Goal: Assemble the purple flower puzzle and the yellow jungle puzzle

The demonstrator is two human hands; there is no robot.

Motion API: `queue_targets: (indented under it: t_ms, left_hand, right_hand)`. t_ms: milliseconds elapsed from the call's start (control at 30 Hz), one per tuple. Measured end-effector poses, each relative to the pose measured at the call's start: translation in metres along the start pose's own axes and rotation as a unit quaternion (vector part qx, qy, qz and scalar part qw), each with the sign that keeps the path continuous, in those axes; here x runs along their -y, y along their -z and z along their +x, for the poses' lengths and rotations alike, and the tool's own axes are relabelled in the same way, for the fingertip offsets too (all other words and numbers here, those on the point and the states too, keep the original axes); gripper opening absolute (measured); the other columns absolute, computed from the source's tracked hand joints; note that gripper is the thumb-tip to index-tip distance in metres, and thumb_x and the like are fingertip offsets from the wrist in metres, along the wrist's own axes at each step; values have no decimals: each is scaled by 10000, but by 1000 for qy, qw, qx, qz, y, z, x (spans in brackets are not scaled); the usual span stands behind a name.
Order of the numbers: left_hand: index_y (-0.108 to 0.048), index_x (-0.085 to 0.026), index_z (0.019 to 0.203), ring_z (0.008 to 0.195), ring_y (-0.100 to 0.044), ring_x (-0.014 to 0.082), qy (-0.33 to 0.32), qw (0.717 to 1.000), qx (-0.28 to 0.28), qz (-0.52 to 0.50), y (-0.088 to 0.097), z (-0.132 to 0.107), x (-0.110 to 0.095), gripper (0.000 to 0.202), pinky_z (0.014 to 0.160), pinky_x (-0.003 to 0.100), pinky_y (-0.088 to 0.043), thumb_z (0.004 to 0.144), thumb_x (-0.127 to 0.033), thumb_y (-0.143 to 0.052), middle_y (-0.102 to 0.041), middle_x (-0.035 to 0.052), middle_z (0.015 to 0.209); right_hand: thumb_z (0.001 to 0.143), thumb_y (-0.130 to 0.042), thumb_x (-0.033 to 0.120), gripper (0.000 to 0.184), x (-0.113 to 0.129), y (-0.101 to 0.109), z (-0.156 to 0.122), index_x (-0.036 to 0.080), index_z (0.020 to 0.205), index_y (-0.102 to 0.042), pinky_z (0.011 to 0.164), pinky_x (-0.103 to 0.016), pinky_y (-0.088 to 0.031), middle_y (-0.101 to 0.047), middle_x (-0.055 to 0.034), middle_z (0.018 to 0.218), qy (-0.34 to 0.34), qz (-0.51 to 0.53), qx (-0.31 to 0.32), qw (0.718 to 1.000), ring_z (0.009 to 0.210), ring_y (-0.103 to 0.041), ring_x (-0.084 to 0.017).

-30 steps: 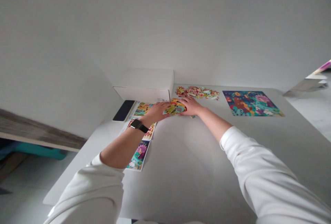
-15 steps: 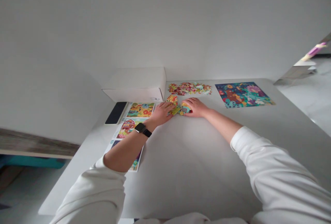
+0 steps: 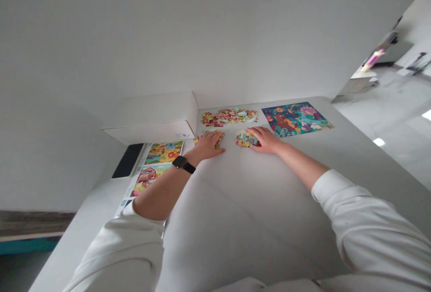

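Observation:
My left hand (image 3: 208, 145) lies flat over a small bunch of yellow and orange puzzle pieces (image 3: 219, 138), its thumb stretched out to the right; much of that bunch is hidden under the fingers. To the right, across a gap of bare tabletop, my right hand (image 3: 264, 140) has thumb and fingers bent around the right side of a second bunch of puzzle pieces (image 3: 243, 139), coloured yellow, blue and grey. Behind both hands is a loose heap of reddish puzzle pieces (image 3: 229, 116).
A white box (image 3: 151, 131) stands against the wall at the back left. In front of it are a dark phone-like slab (image 3: 128, 161) and printed picture sheets (image 3: 163, 152), partly under my left forearm. An undersea-coloured picture puzzle (image 3: 296, 118) lies on the white table (image 3: 249, 220) at the right.
My hands have moved apart, opening a gap between the two bunches of puzzle pieces. The camera view has shifted, so the table's contents appear further left.

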State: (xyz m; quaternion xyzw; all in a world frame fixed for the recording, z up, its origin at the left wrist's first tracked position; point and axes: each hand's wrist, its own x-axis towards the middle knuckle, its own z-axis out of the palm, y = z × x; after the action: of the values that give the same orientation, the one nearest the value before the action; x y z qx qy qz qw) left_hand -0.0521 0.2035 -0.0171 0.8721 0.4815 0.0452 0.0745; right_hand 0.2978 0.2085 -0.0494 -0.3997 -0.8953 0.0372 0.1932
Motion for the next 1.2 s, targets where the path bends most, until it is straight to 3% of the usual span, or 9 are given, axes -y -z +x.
queue_targets:
  t_ms: [133,233,367,467,600,767,900,1000,1200]
  left_hand:
    - [-442,-220,1682,1608,-447,304,-82,997,-1,7,-5,5,-26,658,1350,505,-312,1055,-401,-524,-477,133,1736]
    - [-440,-253,1686,1631,-410,313,-101,994,-16,25,-5,4,-34,659,1371,523,-252,1059,-427,-545,-462,117,1749]
    - [-445,-240,1684,1611,-399,438,36,993,-99,44,-4,-4,-20,840,1320,628,-298,980,-645,-661,-439,184,1748]
    - [-492,-207,1651,1568,-455,446,107,989,-94,31,-7,-10,-8,811,1257,626,-393,1002,-682,-602,-501,216,1694]
    - [-588,-232,1572,1540,-503,387,61,995,-74,19,-12,-9,-9,692,1284,569,-384,1017,-645,-597,-566,159,1655]
    - [-516,-226,1629,1495,-550,367,1,997,-75,12,-10,-4,-23,765,1281,538,-383,997,-636,-647,-613,157,1605]
    - [-387,-188,1708,1534,-506,403,-8,994,-110,7,-1,-23,-19,1028,1307,559,-340,895,-690,-764,-556,217,1641]
    - [-328,-195,1735,1614,-403,419,-21,996,-87,1,0,-48,-8,1167,1341,572,-299,816,-710,-832,-459,218,1722]
    - [-510,-208,1620,1569,-496,327,44,995,-88,-10,-8,-67,0,715,1327,487,-382,956,-392,-699,-576,155,1646]
  right_hand:
    - [928,-730,428,807,4,-3,1,186,1653,-474,1217,-616,-452,-617,-205,1567,-1,9,0,1000,1419,-583,-408]
    - [941,-736,478,803,9,-6,4,178,1644,-490,1225,-605,-442,-616,-210,1573,3,12,5,1000,1424,-583,-408]
    - [903,-785,603,899,12,-11,9,189,1647,-498,1242,-636,-396,-579,-228,1611,2,7,12,1000,1471,-532,-440]
    - [872,-805,669,938,14,-16,17,193,1633,-529,1256,-648,-360,-589,-237,1596,0,3,14,1000,1481,-515,-451]
    - [870,-825,618,830,20,-18,29,206,1559,-616,1241,-595,-396,-644,-200,1549,16,25,11,999,1427,-572,-414]
    - [913,-765,410,603,23,-13,27,209,1476,-685,1215,-561,-439,-700,-164,1472,15,35,-3,999,1367,-623,-379]
    - [872,-795,386,689,21,-8,12,226,1524,-641,1259,-612,-390,-645,-176,1532,8,23,-18,1000,1413,-582,-401]
    - [859,-831,469,814,19,-4,-5,248,1595,-562,1275,-645,-368,-584,-182,1595,6,25,-20,999,1478,-526,-414]
    - [946,-750,402,715,16,2,-25,255,1614,-541,1243,-649,-424,-606,-180,1566,-39,23,-58,997,1456,-547,-420]
